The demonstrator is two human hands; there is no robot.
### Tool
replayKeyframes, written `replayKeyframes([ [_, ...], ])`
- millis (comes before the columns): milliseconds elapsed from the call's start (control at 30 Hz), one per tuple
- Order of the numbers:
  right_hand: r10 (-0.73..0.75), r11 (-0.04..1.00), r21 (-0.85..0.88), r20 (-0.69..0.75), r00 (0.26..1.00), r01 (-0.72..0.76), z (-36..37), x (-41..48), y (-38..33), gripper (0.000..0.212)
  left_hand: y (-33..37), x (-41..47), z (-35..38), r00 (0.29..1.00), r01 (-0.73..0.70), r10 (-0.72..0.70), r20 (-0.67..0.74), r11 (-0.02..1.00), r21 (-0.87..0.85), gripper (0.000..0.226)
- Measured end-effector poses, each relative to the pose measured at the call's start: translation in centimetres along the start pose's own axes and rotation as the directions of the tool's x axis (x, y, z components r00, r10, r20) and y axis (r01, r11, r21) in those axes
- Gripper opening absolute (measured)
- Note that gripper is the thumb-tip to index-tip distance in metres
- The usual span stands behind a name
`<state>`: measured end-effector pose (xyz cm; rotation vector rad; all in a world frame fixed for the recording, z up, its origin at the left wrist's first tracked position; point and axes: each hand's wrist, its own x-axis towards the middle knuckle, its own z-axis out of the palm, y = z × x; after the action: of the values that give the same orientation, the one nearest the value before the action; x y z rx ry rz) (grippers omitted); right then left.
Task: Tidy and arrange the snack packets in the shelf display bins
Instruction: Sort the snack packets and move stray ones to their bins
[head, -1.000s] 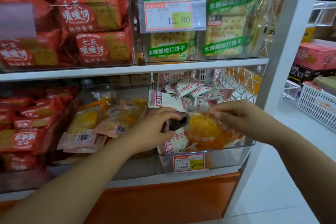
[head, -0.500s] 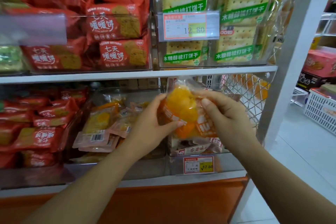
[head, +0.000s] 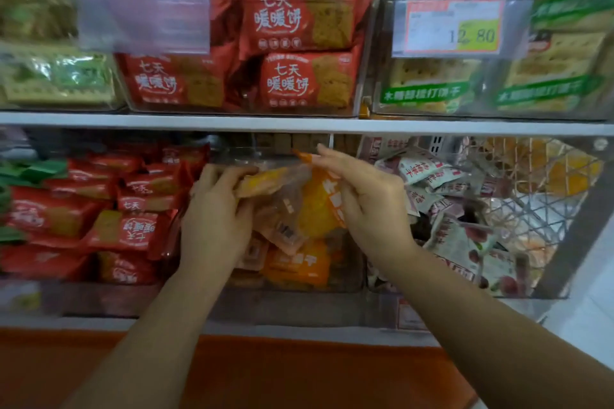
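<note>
Both hands are inside the middle clear bin of the lower shelf. My right hand pinches an orange and clear snack packet by its right edge and holds it upright over the bin. My left hand grips a flatter orange packet at the bin's left side, its fingers curled over the packet's top. More orange packets lie heaped below, partly hidden by my hands. The view is blurred.
Red biscuit packets fill the bin to the left. White and red packets lie jumbled in the bin to the right, beside a wire mesh side panel. The upper shelf holds red packets, green-labelled cracker packs and a price tag.
The orange packet came out of the right bin and moved left over the middle bin. My left hand has let go of it and taken hold of another orange packet. The camera moved left and closer.
</note>
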<state>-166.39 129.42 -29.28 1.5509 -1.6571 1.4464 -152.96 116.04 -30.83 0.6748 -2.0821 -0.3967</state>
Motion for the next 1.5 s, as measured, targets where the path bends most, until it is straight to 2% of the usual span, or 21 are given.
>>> replayKeyframes([
  [133, 0.132, 0.991, -0.012, -0.082, 0.988, -0.133, 2.8, 1.4, 1.2, 0.034, -1.3, 0.0, -0.2, 0.998, 0.070, -0.065, -0.025, 0.937, 0.341, 0.050],
  [167, 0.174, 0.984, -0.018, -0.031, 0.984, -0.175, 3.5, 1.7, 1.4, 0.033, -1.5, 0.0, -0.2, 0.997, 0.071, -0.081, 0.008, 0.914, 0.399, 0.054],
  [200, 0.221, 0.975, -0.035, 0.082, 0.972, -0.219, 4.2, 1.9, 2.0, 0.034, -1.7, 0.0, -0.1, 0.993, 0.063, -0.103, 0.065, 0.891, 0.450, 0.057],
  [233, 0.270, 0.963, -0.098, 0.264, 0.926, -0.253, 4.9, 1.8, 2.8, 0.036, -1.8, 0.0, 0.0, 0.982, 0.044, -0.127, 0.142, 0.874, 0.483, 0.057],
  [267, 0.312, 0.947, -0.225, 0.469, 0.826, -0.230, 5.5, 1.5, 3.7, 0.039, -1.9, -0.1, 0.1, 0.963, 0.010, -0.143, 0.228, 0.866, 0.501, 0.054],
  [300, 0.362, 0.920, -0.361, 0.631, 0.686, -0.153, 6.0, 1.2, 4.4, 0.043, -1.9, -0.2, 0.4, 0.939, -0.034, -0.144, 0.312, 0.864, 0.502, 0.050],
  [333, 0.409, 0.890, -0.450, 0.722, 0.558, -0.070, 6.2, 0.9, 4.8, 0.047, -2.0, -0.5, 0.6, 0.913, -0.078, -0.138, 0.385, 0.865, 0.496, 0.046],
  [367, 0.432, 0.877, -0.480, 0.764, 0.479, -0.024, 6.3, 0.8, 5.0, 0.050, -2.0, -0.6, 0.7, 0.888, -0.110, -0.134, 0.439, 0.866, 0.488, 0.044],
  [400, 0.435, 0.877, -0.480, 0.779, 0.451, -0.016, 6.2, 0.9, 4.7, 0.052, -2.1, -0.7, 0.8, 0.871, -0.127, -0.135, 0.472, 0.867, 0.482, 0.043],
  [500, 0.384, 0.907, -0.419, 0.777, 0.499, -0.045, 5.2, 1.9, 3.3, 0.056, -2.2, -0.6, 0.5, 0.862, -0.128, -0.131, 0.490, 0.879, 0.459, 0.043],
  [633, 0.329, 0.937, -0.316, 0.657, 0.678, -0.148, 0.6, 2.1, 0.5, 0.043, -1.7, -0.8, 0.1, 0.897, -0.082, -0.100, 0.430, 0.920, 0.385, 0.041],
  [733, 0.365, 0.930, -0.266, 0.565, 0.740, -0.255, -4.8, 0.9, -1.5, 0.032, -0.3, -1.3, -0.3, 0.940, -0.141, 0.050, 0.338, 0.958, 0.251, 0.035],
  [800, 0.422, 0.907, -0.226, 0.499, 0.757, -0.356, -8.3, -0.4, -1.5, 0.027, 1.4, -1.7, -0.2, 0.941, -0.213, 0.164, 0.295, 0.967, 0.142, 0.030],
  [867, 0.495, 0.868, -0.210, 0.460, 0.738, -0.451, -11.1, -1.8, -0.9, 0.024, 3.6, -2.3, 0.3, 0.910, -0.286, 0.260, 0.322, 0.958, 0.035, 0.027],
  [967, 0.548, 0.837, -0.332, 0.504, 0.668, -0.435, -13.7, -3.8, 0.4, 0.019, 7.1, -3.3, 1.5, 0.814, -0.341, 0.327, 0.479, 0.938, -0.061, 0.028],
  [1067, 0.569, 0.822, -0.409, 0.580, 0.583, -0.396, -14.7, -5.2, 1.4, 0.016, 9.1, -4.1, 3.2, 0.729, -0.402, 0.365, 0.578, 0.913, -0.070, 0.028],
  [1300, 0.573, 0.818, -0.477, 0.628, 0.527, -0.320, -15.3, -7.0, 3.9, 0.017, 10.8, -4.4, 6.1, 0.594, -0.526, 0.317, 0.740, 0.849, 0.058, 0.033],
  [1500, 0.627, 0.772, -0.432, 0.639, 0.446, -0.466, -14.2, -6.3, 4.9, 0.031, 12.2, -2.8, 7.6, 0.453, -0.659, 0.337, 0.825, 0.750, 0.055, 0.041],
])
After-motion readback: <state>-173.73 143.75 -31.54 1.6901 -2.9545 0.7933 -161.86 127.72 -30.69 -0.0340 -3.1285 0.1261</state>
